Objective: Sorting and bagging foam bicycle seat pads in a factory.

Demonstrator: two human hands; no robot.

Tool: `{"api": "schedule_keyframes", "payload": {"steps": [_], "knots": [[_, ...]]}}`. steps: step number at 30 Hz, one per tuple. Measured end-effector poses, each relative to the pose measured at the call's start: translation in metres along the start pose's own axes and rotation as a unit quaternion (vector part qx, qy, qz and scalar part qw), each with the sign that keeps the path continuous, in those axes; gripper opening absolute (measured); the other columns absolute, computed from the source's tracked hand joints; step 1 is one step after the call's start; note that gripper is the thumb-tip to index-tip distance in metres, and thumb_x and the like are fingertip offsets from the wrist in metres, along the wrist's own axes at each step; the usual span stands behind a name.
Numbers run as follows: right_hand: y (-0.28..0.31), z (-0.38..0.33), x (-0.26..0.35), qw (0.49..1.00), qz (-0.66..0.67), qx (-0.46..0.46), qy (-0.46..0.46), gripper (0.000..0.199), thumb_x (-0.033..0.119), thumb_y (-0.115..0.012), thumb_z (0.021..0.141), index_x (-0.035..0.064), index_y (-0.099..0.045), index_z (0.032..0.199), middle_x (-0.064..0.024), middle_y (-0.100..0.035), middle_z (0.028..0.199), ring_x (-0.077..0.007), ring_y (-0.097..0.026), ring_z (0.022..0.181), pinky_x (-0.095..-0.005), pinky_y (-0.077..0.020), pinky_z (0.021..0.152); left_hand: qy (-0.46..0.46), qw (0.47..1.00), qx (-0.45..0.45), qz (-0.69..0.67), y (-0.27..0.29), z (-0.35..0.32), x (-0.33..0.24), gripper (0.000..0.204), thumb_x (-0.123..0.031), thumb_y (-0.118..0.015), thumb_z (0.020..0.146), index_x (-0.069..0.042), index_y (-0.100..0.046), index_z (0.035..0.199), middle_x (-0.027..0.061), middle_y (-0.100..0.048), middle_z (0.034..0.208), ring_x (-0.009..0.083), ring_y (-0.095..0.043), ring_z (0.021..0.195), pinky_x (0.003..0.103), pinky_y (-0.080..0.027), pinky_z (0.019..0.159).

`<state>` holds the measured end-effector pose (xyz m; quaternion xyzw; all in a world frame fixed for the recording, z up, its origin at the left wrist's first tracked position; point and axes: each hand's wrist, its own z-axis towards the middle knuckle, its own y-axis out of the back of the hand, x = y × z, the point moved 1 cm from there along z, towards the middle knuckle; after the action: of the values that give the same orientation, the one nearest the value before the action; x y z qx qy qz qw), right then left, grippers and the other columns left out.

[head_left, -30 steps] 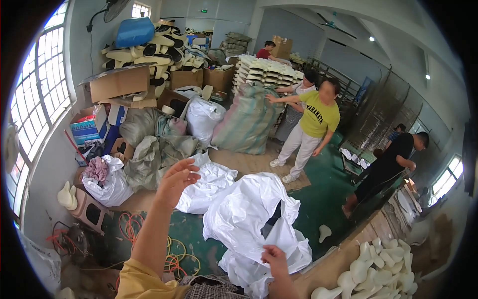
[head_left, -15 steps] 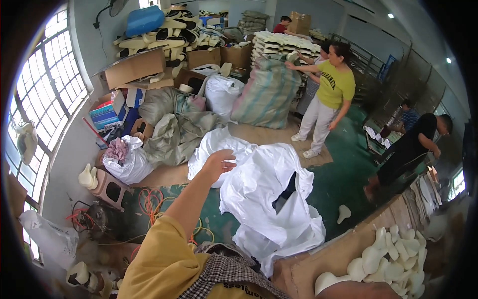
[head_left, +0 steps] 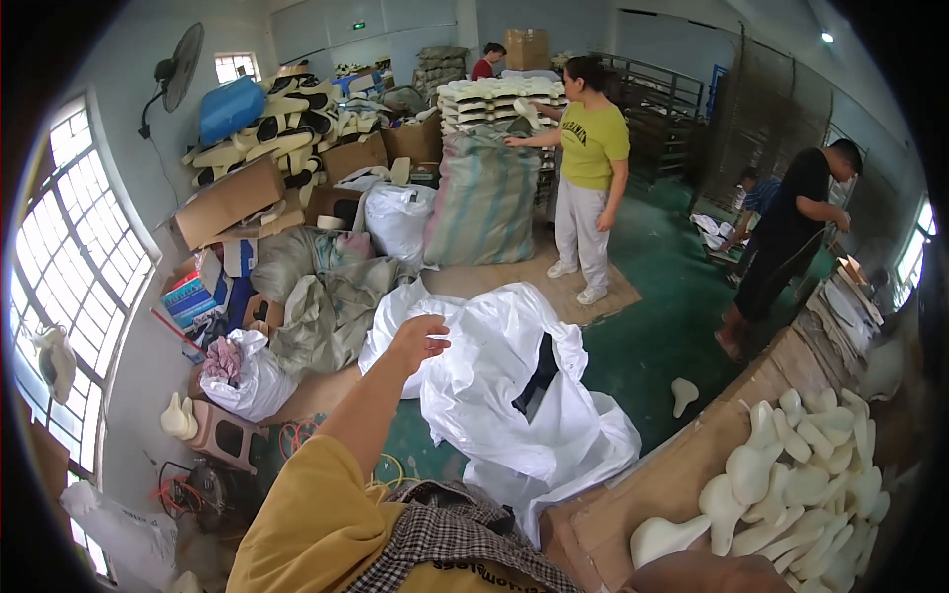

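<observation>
My left hand (head_left: 422, 339) is stretched out over the left part of a large white woven plastic sack (head_left: 484, 366). Its fingers reach to the right, slightly bent and apart, with nothing seen in them. Whether the fingertips touch the sack is unclear. The crumpled sack lies on the floor before me, and dark stuff (head_left: 539, 381) shows through its opening. Part of my right arm (head_left: 707, 573) shows at the lower edge; its hand is out of sight. Beside that arm lies a heap of cream foam saddle pads (head_left: 746, 469) on cardboard (head_left: 603, 509).
A single cream pad (head_left: 684, 395) lies on the green floor. Beyond the sack, a person in a yellow-green shirt (head_left: 593, 148) stands by a striped bulging sack (head_left: 481, 198). Another in black (head_left: 791, 237) bends at the right. At left are a stool (head_left: 222, 432) and cables (head_left: 292, 435).
My view has shifted, so the room sits further left in it. My left hand stays over the white sack. The person in yellow-green now has a cream pad raised in one hand.
</observation>
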<state>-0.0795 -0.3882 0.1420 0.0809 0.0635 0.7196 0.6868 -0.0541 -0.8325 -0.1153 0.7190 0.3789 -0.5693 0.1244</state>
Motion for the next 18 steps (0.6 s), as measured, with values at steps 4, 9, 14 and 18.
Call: {"api": "schedule_keyframes", "payload": {"steps": [4,9,14,18], "knots": [[0.003,0.0,-0.003,0.999,-0.008,-0.025,0.03,0.012,0.02,-0.043,0.088,0.0099,-0.047,0.091,-0.0091,-0.053,0.051,-0.0158,-0.049,0.039,-0.0255,-0.0367,0.032,0.006,0.999,-0.036,-0.004,0.002,0.001,0.002,0.037,-0.026,-0.06,0.077,-0.004,-0.05,0.105,0.0116,-0.057,0.098,0.0268,-0.06,0.081,0.036,-0.047,0.07],[0.012,-0.005,-0.007,0.999,0.034,-0.013,0.039,0.017,0.018,-0.046,0.085,0.0066,-0.049,0.098,-0.0089,-0.053,0.051,-0.0154,-0.048,0.037,-0.0246,-0.037,0.033,0.025,0.998,-0.056,-0.007,0.006,0.004,0.011,0.035,-0.024,-0.059,0.077,-0.004,-0.051,0.104,0.0115,-0.057,0.096,0.0272,-0.06,0.078,0.036,-0.047,0.069],[0.023,-0.025,0.016,0.992,-0.075,-0.054,-0.089,0.026,0.013,-0.058,0.077,0.0057,-0.052,0.101,-0.0095,-0.053,0.05,-0.0169,-0.047,0.036,-0.025,-0.0385,0.033,0.021,0.996,-0.083,-0.01,0.015,0.0,0.015,0.034,-0.024,-0.059,0.078,-0.003,-0.051,0.103,0.0116,-0.057,0.096,0.0272,-0.06,0.08,0.035,-0.047,0.069],[0.049,-0.055,0.015,0.981,-0.087,-0.103,-0.143,0.033,0.008,-0.062,0.073,0.0036,-0.053,0.105,-0.0098,-0.053,0.055,-0.0168,-0.047,0.039,-0.0254,-0.0396,0.036,0.011,0.996,-0.092,-0.011,0.023,-0.004,0.017,0.034,-0.025,-0.058,0.078,-0.003,-0.052,0.103,0.0115,-0.058,0.095,0.0269,-0.059,0.08,0.035,-0.046,0.068]]}}
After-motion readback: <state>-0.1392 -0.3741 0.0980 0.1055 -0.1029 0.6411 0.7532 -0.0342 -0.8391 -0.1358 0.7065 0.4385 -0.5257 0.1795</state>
